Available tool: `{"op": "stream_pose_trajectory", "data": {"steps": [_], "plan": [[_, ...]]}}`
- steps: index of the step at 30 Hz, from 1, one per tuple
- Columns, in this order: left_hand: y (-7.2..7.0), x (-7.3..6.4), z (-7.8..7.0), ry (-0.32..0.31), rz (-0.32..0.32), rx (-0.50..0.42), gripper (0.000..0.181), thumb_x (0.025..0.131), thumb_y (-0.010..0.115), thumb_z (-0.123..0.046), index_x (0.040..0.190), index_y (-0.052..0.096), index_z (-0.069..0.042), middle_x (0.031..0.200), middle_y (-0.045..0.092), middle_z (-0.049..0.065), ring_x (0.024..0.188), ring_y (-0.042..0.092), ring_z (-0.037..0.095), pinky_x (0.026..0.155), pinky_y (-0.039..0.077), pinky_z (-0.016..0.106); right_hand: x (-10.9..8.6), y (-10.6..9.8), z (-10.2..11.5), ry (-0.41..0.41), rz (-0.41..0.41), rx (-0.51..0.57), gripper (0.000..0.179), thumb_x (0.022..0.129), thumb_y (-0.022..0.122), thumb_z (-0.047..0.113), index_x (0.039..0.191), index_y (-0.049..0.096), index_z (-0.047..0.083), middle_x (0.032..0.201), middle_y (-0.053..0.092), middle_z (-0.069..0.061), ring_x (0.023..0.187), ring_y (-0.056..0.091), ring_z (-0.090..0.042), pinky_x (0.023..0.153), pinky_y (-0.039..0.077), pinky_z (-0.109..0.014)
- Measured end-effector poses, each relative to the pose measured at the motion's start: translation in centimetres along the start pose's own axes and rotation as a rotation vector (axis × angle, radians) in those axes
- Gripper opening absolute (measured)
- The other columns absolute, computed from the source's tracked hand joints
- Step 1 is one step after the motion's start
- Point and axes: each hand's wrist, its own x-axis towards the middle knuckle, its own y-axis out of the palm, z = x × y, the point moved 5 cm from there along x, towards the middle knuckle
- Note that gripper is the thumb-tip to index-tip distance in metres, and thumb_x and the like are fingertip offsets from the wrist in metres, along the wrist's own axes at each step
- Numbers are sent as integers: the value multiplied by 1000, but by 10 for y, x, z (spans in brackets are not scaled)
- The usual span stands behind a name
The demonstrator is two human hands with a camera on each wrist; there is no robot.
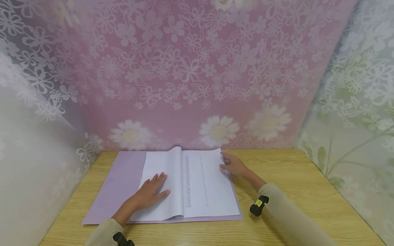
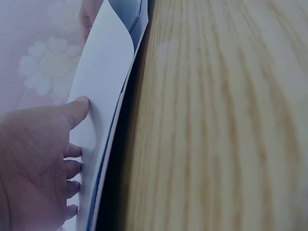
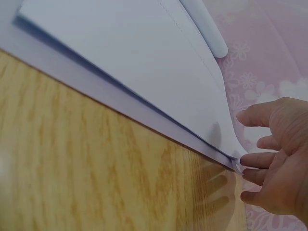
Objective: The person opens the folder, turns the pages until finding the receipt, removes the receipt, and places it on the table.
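A lilac folder (image 1: 123, 184) lies spread out with a stack of white paper sheets (image 1: 217, 191) in it. Small columns of print run down the right-hand page. The turned sheets (image 1: 174, 184) on the left bulge up along the fold. My left hand (image 1: 150, 194) rests on the left page with its fingers and thumb spread; the left wrist view also shows this hand (image 2: 43, 163) against the paper. At the top right corner of the pages is my right hand (image 1: 235, 164). Its fingers (image 3: 260, 160) reach the corner edge, while the thumb stands apart from them.
Under the folder is a wood-grain table (image 1: 277, 171). A pink floral backdrop (image 1: 197, 85) rises behind the table's far edge, with pale floral panels (image 1: 363, 119) on both sides. Black devices (image 1: 259, 206) are strapped at both wrists over beige sleeves.
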Motion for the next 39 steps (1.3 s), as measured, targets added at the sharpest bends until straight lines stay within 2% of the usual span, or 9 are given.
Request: {"op": "stream_pose_trajectory", "data": {"steps": [9, 16, 21, 30, 34, 39], "plan": [[1, 1, 1, -8, 8, 12, 76, 104, 52, -48, 160, 28, -2, 167, 23, 22, 156, 15, 46, 124, 10, 68, -1, 1, 1, -17, 1, 11, 66, 98, 68, 15, 154, 39, -5, 158, 40, -27, 144, 42, -45, 116, 39, -57], [0, 0, 2, -7, 3, 8, 76, 104, 53, -48, 159, 29, -1, 167, 23, 22, 156, 15, 46, 123, 9, 68, 9, -1, 1, -53, -3, 19, 69, 100, 65, 12, 156, 30, -9, 159, 36, -29, 144, 41, -47, 118, 36, -58], [1, 1, 2, -11, 0, 5, 76, 104, 52, -48, 160, 29, -2, 168, 22, 21, 156, 14, 45, 124, 8, 67, 19, -2, -2, -52, -9, 22, 72, 99, 66, 15, 155, 28, -11, 160, 32, -31, 149, 32, -47, 122, 28, -58], [0, 0, -2, 17, -16, 0, 75, 104, 55, -45, 158, 32, 1, 165, 26, 25, 154, 18, 50, 122, 11, 70, 24, 4, -6, -36, -22, 35, 73, 98, 67, 14, 155, 28, -10, 161, 29, -30, 151, 26, -47, 125, 23, -56], [0, 1, 0, 4, -5, 9, 76, 104, 53, -48, 159, 30, -1, 167, 24, 22, 155, 16, 47, 123, 10, 68, 19, 3, -1, -66, -47, 36, 69, 98, 66, 12, 154, 31, -10, 159, 32, -31, 149, 31, -49, 123, 26, -58], [2, 3, 4, 2, -4, 5, 77, 104, 53, -48, 160, 29, -2, 168, 23, 21, 156, 15, 45, 124, 10, 68, 16, -3, 5, -114, -89, 142, 60, 99, 65, 7, 152, 40, -5, 149, 49, -32, 140, 46, -49, 117, 36, -62]]}}
